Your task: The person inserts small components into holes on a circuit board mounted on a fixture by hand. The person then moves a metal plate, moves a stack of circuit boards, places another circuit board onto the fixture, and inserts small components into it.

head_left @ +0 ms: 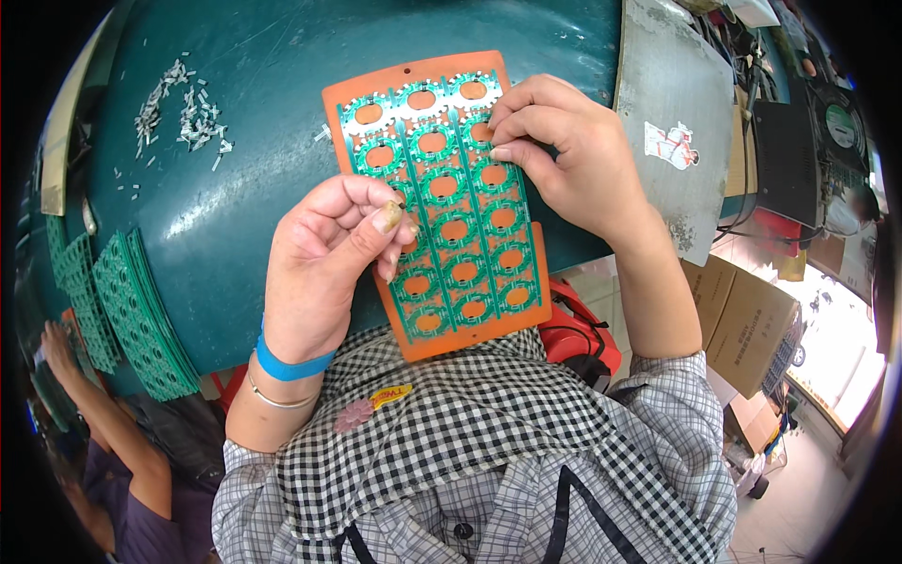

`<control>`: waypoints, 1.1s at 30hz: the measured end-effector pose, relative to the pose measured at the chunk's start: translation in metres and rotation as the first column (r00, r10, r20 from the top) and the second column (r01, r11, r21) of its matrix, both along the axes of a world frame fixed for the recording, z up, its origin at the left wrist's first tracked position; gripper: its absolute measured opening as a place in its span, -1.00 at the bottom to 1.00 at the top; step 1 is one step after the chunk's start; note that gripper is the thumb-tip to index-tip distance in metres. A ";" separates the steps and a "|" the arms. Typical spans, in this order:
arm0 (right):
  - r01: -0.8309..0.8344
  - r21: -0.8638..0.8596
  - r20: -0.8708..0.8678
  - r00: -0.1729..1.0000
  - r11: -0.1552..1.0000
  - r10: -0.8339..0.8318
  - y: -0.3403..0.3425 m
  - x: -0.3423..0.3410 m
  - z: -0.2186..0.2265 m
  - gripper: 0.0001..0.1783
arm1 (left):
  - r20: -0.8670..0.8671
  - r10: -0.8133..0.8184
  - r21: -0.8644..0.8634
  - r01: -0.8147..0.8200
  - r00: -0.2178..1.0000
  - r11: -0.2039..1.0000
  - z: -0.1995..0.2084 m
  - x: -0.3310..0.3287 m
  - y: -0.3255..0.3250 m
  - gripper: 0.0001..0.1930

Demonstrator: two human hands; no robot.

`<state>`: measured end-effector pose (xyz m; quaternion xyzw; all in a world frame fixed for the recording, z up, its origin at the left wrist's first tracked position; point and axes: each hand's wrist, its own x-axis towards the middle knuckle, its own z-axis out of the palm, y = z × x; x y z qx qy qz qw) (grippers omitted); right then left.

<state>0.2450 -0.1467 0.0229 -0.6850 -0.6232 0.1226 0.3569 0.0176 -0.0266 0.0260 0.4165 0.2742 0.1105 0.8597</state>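
A green panel of ring-shaped circuit boards [466,185] lies on an orange plate [423,351], which juts over the table's near edge. Small pale parts stand on the rings of its far rows. Over the panel's left side is my left hand [329,244], thumb and fingertips pressed together; whatever they pinch is too small to make out. My right hand [564,155] bends its fingers down at the panel's upper right rings, thumb and forefinger curled close to the board. Any part between those fingertips is hidden.
Loose small white parts [199,122] lie scattered on the green tabletop [272,122] at far left. Stacked green panels [141,315] stand at the left edge. A grey metal sheet [672,103] and cardboard box [742,320] are at right. Another person's arm [113,423] shows lower left.
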 end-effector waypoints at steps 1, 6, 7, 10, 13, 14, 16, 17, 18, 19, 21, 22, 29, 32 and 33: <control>0.008 0.011 0.048 0.999 1.000 -0.009 0.001 -0.002 0.001 -0.85 | -0.007 -0.004 0.012 0.004 1.000 1.000 0.000 0.000 0.000 -0.89; -0.115 0.046 0.197 0.975 0.992 0.104 0.006 -0.006 0.008 -0.82 | -0.010 0.007 0.049 -0.006 1.000 0.999 -0.001 -0.001 0.000 -0.89; -0.135 0.022 0.222 0.967 0.991 0.127 0.007 -0.007 0.008 -0.82 | -0.009 0.011 0.068 -0.011 1.000 0.998 -0.001 -0.002 0.000 -0.89; -0.120 -0.052 0.215 0.968 0.991 0.128 0.006 -0.006 0.012 -0.84 | -0.003 0.023 0.063 -0.023 1.000 0.998 -0.002 -0.004 -0.002 -0.88; -0.106 -0.099 0.140 0.983 0.989 0.119 0.004 -0.002 0.015 -0.84 | -0.003 0.012 0.093 -0.011 1.000 0.996 -0.001 -0.007 -0.003 -0.87; -0.085 -0.111 0.149 0.984 0.990 0.101 0.006 -0.004 0.018 -0.81 | -0.016 0.019 0.094 -0.017 1.000 0.995 -0.001 -0.008 -0.004 -0.88; -0.094 -0.052 0.083 0.992 0.994 0.098 0.010 -0.019 0.027 -0.80 | 0.009 0.029 0.104 -0.029 1.000 0.994 -0.002 -0.012 -0.006 -0.88; -0.088 -0.005 0.014 0.996 0.996 0.089 0.010 -0.030 0.031 -0.79 | 0.033 0.025 0.103 -0.028 0.999 0.994 -0.001 -0.013 -0.006 -0.88; -0.100 0.054 -0.111 0.988 0.994 0.106 0.012 -0.042 0.033 -0.76 | 0.041 0.024 0.100 -0.028 0.999 0.995 0.000 -0.014 -0.007 -0.88; -0.100 0.083 -0.171 0.979 0.992 0.113 0.012 -0.055 0.035 -0.76 | 0.045 0.030 0.108 -0.034 0.999 0.994 0.001 -0.015 -0.008 -0.88; -0.086 0.081 -0.274 0.956 0.993 0.106 0.011 -0.071 0.035 -0.77 | 0.056 0.013 0.140 -0.020 0.998 0.990 0.002 -0.017 -0.012 -0.89; -0.090 0.085 -0.272 0.956 0.992 0.110 0.010 -0.073 0.033 -0.77 | 0.085 0.003 0.086 -0.010 0.996 0.996 -0.001 -0.017 -0.013 -0.88; 0.144 0.028 -0.599 0.795 0.989 -0.099 -0.006 -0.047 0.027 -0.93 | 0.058 0.008 0.108 -0.014 0.998 0.994 0.001 -0.022 -0.016 -0.82; 0.163 -0.095 -0.372 0.909 0.982 -0.187 -0.016 -0.028 0.017 -0.93 | 0.084 0.043 0.128 -0.054 0.996 0.990 -0.002 -0.024 -0.011 -0.82; 0.130 -0.108 -0.307 0.939 0.986 -0.157 -0.019 -0.029 0.012 -0.94 | 0.087 0.034 0.124 -0.044 0.996 0.991 -0.003 -0.025 -0.009 -0.82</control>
